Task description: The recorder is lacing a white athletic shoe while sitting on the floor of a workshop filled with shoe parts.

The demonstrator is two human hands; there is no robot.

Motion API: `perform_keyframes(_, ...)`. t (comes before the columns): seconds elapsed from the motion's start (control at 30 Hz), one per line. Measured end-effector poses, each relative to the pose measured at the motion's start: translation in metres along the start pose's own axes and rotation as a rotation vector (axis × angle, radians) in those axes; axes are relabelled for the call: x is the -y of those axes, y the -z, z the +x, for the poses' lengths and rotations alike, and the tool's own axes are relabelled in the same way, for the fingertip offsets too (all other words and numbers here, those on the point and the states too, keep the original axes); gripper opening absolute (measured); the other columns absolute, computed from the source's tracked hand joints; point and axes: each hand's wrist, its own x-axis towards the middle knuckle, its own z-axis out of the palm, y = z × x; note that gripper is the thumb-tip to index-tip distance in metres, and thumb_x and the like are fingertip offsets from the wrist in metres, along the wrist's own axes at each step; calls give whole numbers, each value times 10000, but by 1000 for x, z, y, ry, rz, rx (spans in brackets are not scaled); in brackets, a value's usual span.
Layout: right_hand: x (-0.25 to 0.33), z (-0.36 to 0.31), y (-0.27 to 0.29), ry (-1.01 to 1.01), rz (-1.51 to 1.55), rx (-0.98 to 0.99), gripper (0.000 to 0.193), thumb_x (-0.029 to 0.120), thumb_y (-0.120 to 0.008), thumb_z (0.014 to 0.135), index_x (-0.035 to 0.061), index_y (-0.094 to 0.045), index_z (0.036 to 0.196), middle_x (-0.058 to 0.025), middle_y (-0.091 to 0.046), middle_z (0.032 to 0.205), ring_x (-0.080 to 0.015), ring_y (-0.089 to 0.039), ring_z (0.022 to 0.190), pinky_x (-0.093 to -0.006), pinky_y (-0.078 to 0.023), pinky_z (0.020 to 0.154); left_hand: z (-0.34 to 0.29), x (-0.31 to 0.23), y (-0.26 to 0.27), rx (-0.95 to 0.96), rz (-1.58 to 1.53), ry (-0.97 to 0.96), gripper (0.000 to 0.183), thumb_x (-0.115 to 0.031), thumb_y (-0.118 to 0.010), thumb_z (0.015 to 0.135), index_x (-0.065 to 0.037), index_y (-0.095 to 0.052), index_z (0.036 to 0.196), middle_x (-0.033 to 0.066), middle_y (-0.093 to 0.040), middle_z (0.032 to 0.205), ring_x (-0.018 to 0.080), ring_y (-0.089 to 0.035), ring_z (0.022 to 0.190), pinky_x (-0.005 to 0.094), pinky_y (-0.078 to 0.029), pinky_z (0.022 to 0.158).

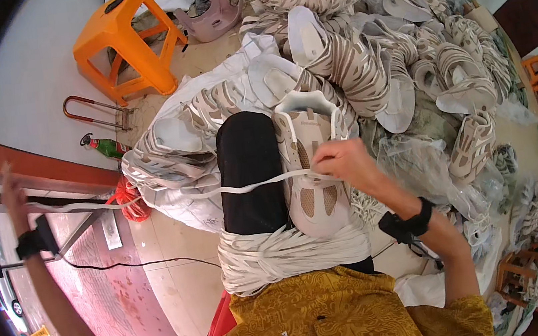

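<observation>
A beige and white sneaker (318, 209) rests on my lap beside my black-clad left knee, its heel opening pointing away from me. A flat white shoelace (238, 188) stretches from the sneaker across the knee and far out to the left. At that far end, my left hand (15, 202) is held out at arm's length, blurred, with the lace running into it. My right hand (346, 164) is closed over the sneaker's lacing area, fingers pinched on the lace. A thick bundle of white shoelaces (293, 255) lies across my thighs, below the sneaker's toe.
Stacked sneakers (354, 67) pile up ahead and to the right, some among clear plastic bags (416, 163). An orange stool (126, 44) stands at the far left. Near it are a green bottle (105, 146) and a red bag (132, 198). A black cable (133, 264) crosses the left side.
</observation>
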Motion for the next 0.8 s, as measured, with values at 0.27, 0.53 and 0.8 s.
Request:
perform_keyframes(0.27, -8, -15, -1, -129, 86, 65, 112, 77, -628, 661, 2, -591, 735, -73, -563, 582, -125, -531, 465, -242, -411, 455, -227, -220, -418, 628, -98, -181, 127, -113, -539, 780, -46, -617, 853, 54, -603, 673, 127, -574, 590, 243, -445, 559)
perform_keyframes(0.53, -11, -21, 3, -120, 158, 80, 93, 30, -627, 677, -15, -579, 743, -60, -553, 619, -98, -502, 446, -236, -388, 426, -289, -211, -471, 639, 122, -499, 59, -83, -576, 743, -39, -596, 776, 133, -579, 731, 312, -570, 638, 351, -449, 544)
perform_keyframes(0.8, -16, -20, 3, -106, 199, 82, 105, 29, -631, 671, -14, -581, 754, -60, -552, 615, -98, -501, 446, -239, -391, 428, -292, -220, -469, 648, 206, -431, 64, -119, -587, 748, -76, -605, 791, 138, -576, 634, 301, -570, 574, 352, -447, 497)
